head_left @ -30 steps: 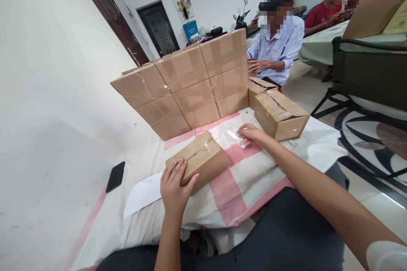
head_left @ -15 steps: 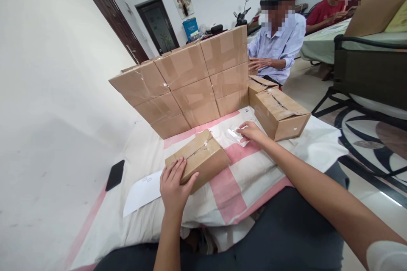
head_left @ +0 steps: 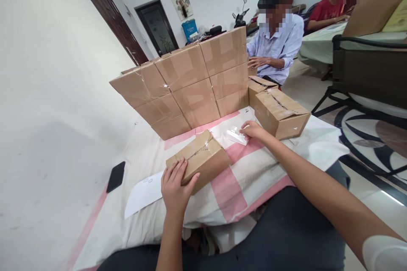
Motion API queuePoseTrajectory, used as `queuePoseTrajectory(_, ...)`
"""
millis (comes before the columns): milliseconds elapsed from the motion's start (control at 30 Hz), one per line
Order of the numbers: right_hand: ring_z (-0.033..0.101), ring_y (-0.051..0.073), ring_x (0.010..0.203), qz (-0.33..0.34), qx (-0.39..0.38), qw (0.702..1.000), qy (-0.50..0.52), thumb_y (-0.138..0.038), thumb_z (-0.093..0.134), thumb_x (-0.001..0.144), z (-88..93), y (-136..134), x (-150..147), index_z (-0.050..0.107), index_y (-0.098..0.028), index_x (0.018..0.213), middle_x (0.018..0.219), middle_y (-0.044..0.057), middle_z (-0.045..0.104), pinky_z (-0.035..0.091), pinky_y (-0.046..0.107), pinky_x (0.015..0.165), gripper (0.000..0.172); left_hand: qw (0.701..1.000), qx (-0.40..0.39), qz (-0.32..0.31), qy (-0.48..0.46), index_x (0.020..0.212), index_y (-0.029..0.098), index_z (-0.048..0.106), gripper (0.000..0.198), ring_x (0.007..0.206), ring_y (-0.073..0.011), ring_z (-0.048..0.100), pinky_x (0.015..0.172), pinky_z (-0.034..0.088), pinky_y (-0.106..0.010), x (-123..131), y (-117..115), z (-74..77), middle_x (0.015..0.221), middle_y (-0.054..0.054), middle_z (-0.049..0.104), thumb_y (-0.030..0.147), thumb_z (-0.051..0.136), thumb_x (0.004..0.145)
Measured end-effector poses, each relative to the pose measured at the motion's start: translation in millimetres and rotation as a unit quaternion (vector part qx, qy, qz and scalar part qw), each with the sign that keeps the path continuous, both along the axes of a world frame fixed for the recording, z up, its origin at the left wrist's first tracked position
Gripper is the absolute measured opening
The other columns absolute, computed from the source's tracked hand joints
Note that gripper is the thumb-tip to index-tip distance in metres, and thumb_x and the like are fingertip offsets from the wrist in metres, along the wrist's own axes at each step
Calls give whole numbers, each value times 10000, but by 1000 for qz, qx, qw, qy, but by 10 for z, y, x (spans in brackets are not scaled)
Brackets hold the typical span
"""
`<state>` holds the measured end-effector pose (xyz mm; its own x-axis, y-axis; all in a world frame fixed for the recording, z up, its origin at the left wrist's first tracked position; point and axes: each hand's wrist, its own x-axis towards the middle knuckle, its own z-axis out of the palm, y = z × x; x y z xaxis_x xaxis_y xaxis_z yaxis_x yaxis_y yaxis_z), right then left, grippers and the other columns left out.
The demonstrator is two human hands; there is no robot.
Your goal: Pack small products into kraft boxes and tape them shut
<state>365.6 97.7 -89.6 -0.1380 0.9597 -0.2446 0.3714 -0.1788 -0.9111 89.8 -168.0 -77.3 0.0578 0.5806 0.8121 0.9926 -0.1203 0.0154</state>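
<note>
My left hand (head_left: 175, 184) rests on a brown cardboard box (head_left: 211, 159). Its fingers lie across the top and its thumb presses along the near side. Clear tape and a dark, ragged seam run along the box's top. To the right, my right hand (head_left: 253, 130) is bent with its fingertips pinched at the edge of a small white folded piece (head_left: 235, 136). What that piece is made of is hard to tell. It lies on the pink and white cloth (head_left: 227, 190), apart from the box.
Behind stands a wall of stacked, taped cardboard boxes (head_left: 192, 89). More boxes (head_left: 282, 112) sit at the right. A white sheet (head_left: 143, 194) and a black phone (head_left: 115, 176) lie at the left. Across the stack sits a person in a light shirt (head_left: 280, 38); another wears red (head_left: 326, 17).
My right hand has drawn slightly right, showing more of the white piece. My left hand stays on the box. The person in red has lowered a hand to the far table.
</note>
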Motion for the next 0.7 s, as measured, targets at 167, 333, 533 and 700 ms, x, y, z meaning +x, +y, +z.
queuePoseTrajectory(167, 646, 190, 423, 7, -19, 1000, -19, -124, 800, 747, -12, 20, 26, 536, -167, 1045, 477, -40, 599, 458, 205, 414, 400, 1000, -2, 2, -3, 1252, 218, 629, 476, 1110, -303, 678, 972, 510, -478, 5, -4, 2, 1220, -104, 732, 378, 777, 828)
queuePoseTrajectory(333, 568, 139, 374, 9, -29, 999, -18, -115, 751, 788, -16, 17, 10, 551, -170, 1019, 425, -72, 527, 431, 186, 402, 310, 1000, -2, 2, -10, 1246, 231, 639, 468, 1109, -310, 680, 978, 506, -490, -4, -9, -13, 1227, -100, 730, 380, 780, 825)
queuePoseTrajectory(533, 538, 113, 377, 27, -56, 998, -10, -157, 794, 760, 33, 1, 27, 592, -181, 918, 401, -87, 478, 470, 190, 435, 258, 1000, -6, 7, -7, 1252, 227, 631, 473, 1118, -311, 678, 986, 503, -496, -17, -14, -27, 1230, -101, 729, 379, 776, 829)
queuePoseTrajectory(700, 596, 148, 401, 36, -56, 997, -47, -153, 791, 758, 86, -9, 89, 590, -169, 998, 444, -54, 551, 486, 207, 424, 314, 1000, -1, 4, -2, 1251, 219, 630, 472, 1117, -310, 678, 979, 507, -491, -10, -9, -18, 1225, -103, 731, 377, 775, 830)
